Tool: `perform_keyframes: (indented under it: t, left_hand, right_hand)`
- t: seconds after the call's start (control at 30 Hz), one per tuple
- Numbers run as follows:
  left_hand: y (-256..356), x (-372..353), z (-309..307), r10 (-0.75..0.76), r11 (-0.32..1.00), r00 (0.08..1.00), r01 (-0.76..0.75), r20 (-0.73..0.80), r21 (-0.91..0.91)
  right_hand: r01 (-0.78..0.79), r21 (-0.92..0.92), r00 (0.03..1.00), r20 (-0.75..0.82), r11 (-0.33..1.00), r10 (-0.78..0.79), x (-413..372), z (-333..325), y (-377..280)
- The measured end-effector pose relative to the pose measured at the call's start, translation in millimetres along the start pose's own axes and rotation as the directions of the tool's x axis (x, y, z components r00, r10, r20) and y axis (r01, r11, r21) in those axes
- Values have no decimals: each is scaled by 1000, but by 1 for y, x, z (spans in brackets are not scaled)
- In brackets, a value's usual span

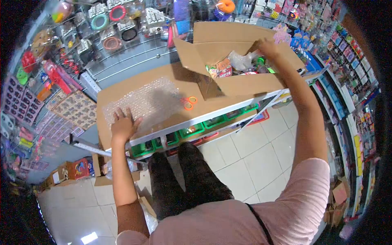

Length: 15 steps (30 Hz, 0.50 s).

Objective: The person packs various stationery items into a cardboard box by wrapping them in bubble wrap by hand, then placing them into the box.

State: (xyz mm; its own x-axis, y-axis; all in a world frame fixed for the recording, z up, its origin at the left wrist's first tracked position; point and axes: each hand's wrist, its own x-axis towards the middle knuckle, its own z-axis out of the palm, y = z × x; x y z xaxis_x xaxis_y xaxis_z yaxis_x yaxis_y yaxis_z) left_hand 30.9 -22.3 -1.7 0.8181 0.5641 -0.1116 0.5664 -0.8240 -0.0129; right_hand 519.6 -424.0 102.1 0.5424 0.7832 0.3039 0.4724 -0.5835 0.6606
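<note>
My left hand (pixel 123 125) lies flat with its fingers spread, on the near left part of a sheet of bubble wrap (pixel 149 100). Just right of the sheet are scissors with orange handles (pixel 189 103); their blades are hard to make out. My right hand (pixel 267 50) is over the far right side of an open cardboard box (pixel 241 86), its fingers bent together beside clear plastic (pixel 241 61). Whatever those fingers grip is hidden. Inside the box are colourful printed packets (pixel 223 68) and some green items, partly covered by the plastic.
The brown tabletop (pixel 122 87) has a white front edge. Beneath it sit green trays (pixel 192 130) of small goods. Racks of hanging accessories, with hair ties (pixel 117 13), rise behind and at both sides. A small carton (pixel 102 169) stands on the tiled floor at left.
</note>
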Motion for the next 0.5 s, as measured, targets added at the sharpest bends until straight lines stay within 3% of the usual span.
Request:
perform_keyframes:
  t: [0.07,0.1,0.17,0.2,0.23,0.27,0.33,0.37,0.4,0.43,0.47,0.5]
  left_hand:
    - [1,5,5,-7,1000,1000,6,-16,-14]
    - [1,2,5,-21,1000,1000,20,-20,-22]
    - [11,-5,-3,-98,993,995,98,11,-64]
    - [13,-6,0,-146,987,988,142,-42,-73]
    - [16,-6,5,-185,980,978,177,-96,-87]
    - [22,-8,8,-217,974,967,206,-136,-91]
    - [30,-16,11,-272,962,938,257,-214,-94]
    - [32,-24,11,-262,960,938,229,-228,-162]
    - [33,-34,6,-249,954,937,195,-245,-227]
    - [33,-43,-1,-232,945,938,155,-259,-287]
    - [32,-54,-13,-224,938,949,147,-221,-315]
    - [25,-61,-13,-198,933,948,104,-249,-344]
  right_hand:
    - [23,33,992,120,999,-27,-10,-71,13]
    - [-54,211,999,16,976,52,-12,-70,25]
    - [-214,363,937,-187,907,296,-31,-106,16]
    - [-380,343,859,-214,859,466,-28,-126,11]
    - [-385,455,828,-215,803,518,-34,-163,0]
    - [-357,554,800,-233,752,553,-47,-208,-23]
    - [157,872,737,-416,463,533,-71,-259,-71]
    - [160,907,763,-364,390,534,-84,-283,-99]
    - [258,930,804,-356,261,476,-92,-297,-128]
    - [256,919,854,-360,299,376,-94,-291,-154]
    - [217,957,901,-273,194,337,-99,-297,-185]
    - [78,981,958,-122,175,258,-99,-301,-213]
